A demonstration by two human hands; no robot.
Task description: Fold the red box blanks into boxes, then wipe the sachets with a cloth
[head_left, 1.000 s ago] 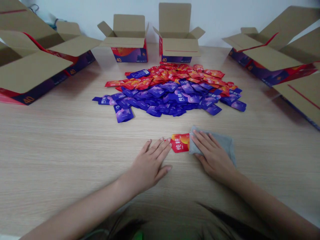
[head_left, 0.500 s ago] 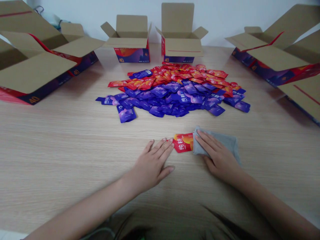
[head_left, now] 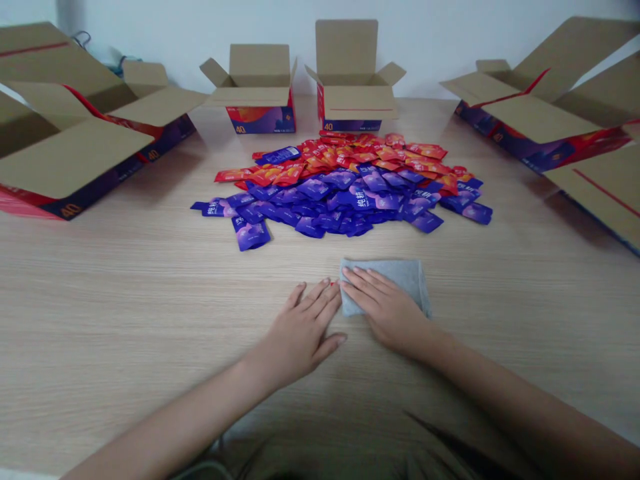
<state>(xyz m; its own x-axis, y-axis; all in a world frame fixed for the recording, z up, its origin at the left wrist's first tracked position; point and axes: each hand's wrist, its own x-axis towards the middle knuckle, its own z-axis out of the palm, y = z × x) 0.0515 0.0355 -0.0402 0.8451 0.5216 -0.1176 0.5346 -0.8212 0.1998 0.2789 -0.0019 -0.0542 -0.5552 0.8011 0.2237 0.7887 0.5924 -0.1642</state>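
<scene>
Palm down on the table lies my left hand (head_left: 303, 327), open, its fingers stretched out. The fingertips press the spout end of a red pouch (head_left: 333, 284), of which only a speck of red shows. A folded grey cloth (head_left: 403, 277) covers the rest of the pouch. My right hand (head_left: 383, 303) rests flat on the cloth's left part, fingers extended and close together, pressing it down. The cloth's left edge meets my left fingertips. Beyond both hands is a heap of purple pouches (head_left: 325, 203) in front and red pouches (head_left: 320, 157) behind.
Two open cardboard boxes, the left one (head_left: 260, 120) and the right one (head_left: 350, 113), stand behind the heap. Larger open cartons flank the table, one on the left (head_left: 75, 153) and one on the right (head_left: 545, 120). A single purple pouch (head_left: 251, 233) lies at the heap's front left.
My right hand has slid the grey cloth left along the red pouch, covering its printed face up to my left fingertips. My left hand stays in place. The view has tilted slightly up.
</scene>
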